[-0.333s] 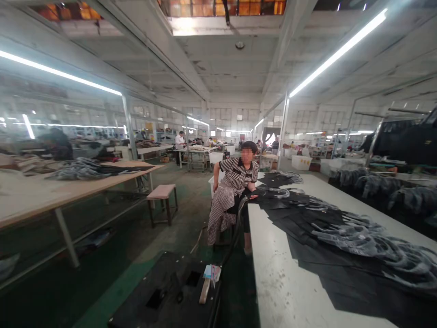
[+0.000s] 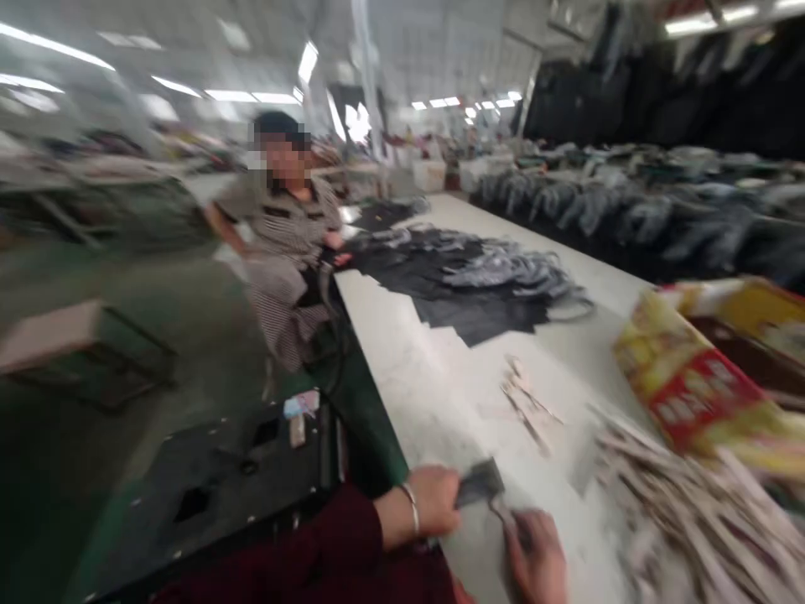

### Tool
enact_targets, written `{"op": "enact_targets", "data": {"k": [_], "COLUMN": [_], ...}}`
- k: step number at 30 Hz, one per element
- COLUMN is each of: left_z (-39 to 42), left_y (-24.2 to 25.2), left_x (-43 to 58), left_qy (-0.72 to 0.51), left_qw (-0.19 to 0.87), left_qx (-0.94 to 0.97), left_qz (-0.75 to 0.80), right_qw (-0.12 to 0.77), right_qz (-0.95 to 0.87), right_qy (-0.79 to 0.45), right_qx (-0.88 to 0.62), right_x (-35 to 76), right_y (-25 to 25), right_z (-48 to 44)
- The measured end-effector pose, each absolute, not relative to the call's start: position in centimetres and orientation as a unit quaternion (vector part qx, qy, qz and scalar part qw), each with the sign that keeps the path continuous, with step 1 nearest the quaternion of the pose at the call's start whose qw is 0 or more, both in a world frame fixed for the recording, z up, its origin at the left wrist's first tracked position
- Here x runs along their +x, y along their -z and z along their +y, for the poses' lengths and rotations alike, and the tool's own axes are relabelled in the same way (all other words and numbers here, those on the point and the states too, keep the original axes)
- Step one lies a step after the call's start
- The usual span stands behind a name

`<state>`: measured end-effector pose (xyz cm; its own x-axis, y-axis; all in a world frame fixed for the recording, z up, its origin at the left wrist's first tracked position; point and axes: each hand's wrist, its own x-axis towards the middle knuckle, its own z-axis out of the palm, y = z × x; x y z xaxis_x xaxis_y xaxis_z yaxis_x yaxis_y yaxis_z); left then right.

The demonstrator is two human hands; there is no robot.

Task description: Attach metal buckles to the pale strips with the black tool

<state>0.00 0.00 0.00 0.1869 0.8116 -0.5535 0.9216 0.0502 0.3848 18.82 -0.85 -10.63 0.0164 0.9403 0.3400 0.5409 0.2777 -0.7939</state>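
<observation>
My left hand [image 2: 433, 501], with a bracelet at the wrist and a dark red sleeve, is closed on the edge of a small dark flat piece [image 2: 483, 484] above the white table. Just right of it, my right hand [image 2: 542, 560] has its fingers together around a thin pale strip [image 2: 501, 508], which reaches up to the dark piece. Blur hides whether the two are joined. A loose pile of beige strips [image 2: 685, 512] lies to the right of my right hand. A few pale strips [image 2: 527, 403] lie beyond my hands.
A yellow and red carton [image 2: 698, 377] stands at the right. Dark panels [image 2: 433, 281] with grey wrapped handles [image 2: 509, 267] cover the table's far part. A person [image 2: 289, 218] sits at the left edge. Below left is a black case [image 2: 220, 482]; a stool [image 2: 56, 331] stands further left.
My view has swung down and to the right. Both hands, the carton and the beige strips now show; none of them was in the earlier frame.
</observation>
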Motion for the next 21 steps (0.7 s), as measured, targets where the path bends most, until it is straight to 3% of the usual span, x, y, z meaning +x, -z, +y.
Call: {"op": "enact_targets", "data": {"k": [4, 13, 21], "left_z": [2.7, 2.3, 1.6], "left_y": [2.4, 0.2, -0.6], "left_x": [1.0, -1.2, 0.8], "left_qy": [0.109, 0.145, 0.209], "left_qw": [0.324, 0.246, 0.237], "left_qx": [0.715, 0.743, 0.779], "left_qz": [0.61, 0.605, 0.541], "right_qw": [0.353, 0.352, 0.344], "right_qz": [-0.704, -0.714, -0.705], "right_qy": [-0.229, -0.224, -0.235], "right_qx": [-0.571, -0.563, -0.573], "right_x": [22.4, 22.5, 22.7], "right_y": [13.0, 13.1, 12.7], "right_z": [-1.9, -1.1, -1.1]}}
